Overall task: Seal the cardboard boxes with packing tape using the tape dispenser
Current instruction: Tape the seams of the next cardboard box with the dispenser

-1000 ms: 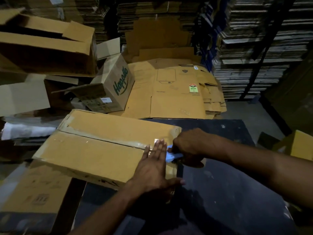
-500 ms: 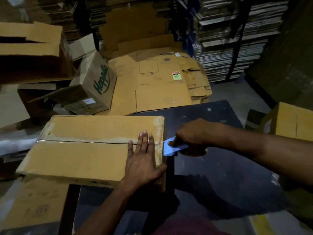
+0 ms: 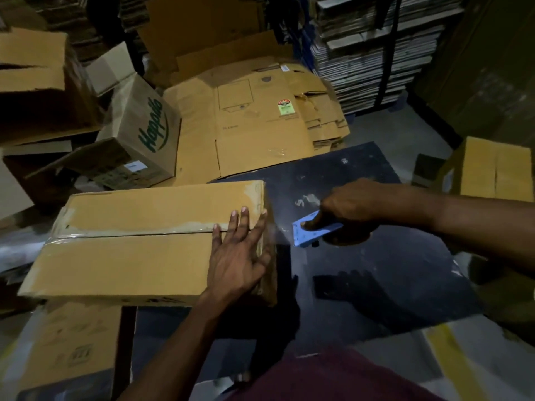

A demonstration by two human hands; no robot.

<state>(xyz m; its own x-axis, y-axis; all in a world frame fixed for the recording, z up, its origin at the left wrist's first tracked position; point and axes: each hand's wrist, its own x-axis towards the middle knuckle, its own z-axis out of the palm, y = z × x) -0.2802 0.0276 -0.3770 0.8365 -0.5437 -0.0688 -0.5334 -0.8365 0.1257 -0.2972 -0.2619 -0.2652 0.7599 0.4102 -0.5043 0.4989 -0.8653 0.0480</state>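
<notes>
Moved: since half a second ago my right hand (image 3: 351,208) has drawn the tape dispenser (image 3: 314,232) away from the end of the cardboard box (image 3: 136,241), so a gap of dark desk (image 3: 376,285) now shows between them; my left hand (image 3: 237,253) stays where it was.
Left hand: flat on the box's right end, fingers straight and a little spread, pressing over the taped centre seam.
Right hand: fingers curled round the dispenser, index finger laid on its light blue plate.
Tape dispenser: held over the desk, near the box but apart from it; I cannot tell whether tape still joins the two.
Cardboard box: lies on the desk's left part, flaps closed, clear tape (image 3: 185,227) running along the seam; its left end overhangs the desk edge.
Writing: green "Happilo" on the side of a tipped carton (image 3: 144,140) behind the box; a small white label on it is too blurred to read.
Sticker: a green and red label (image 3: 285,107) on the flattened cartons (image 3: 254,134) beyond; its print is unreadable.
Right side: another closed yellow-brown box (image 3: 492,169) beside the desk.
</notes>
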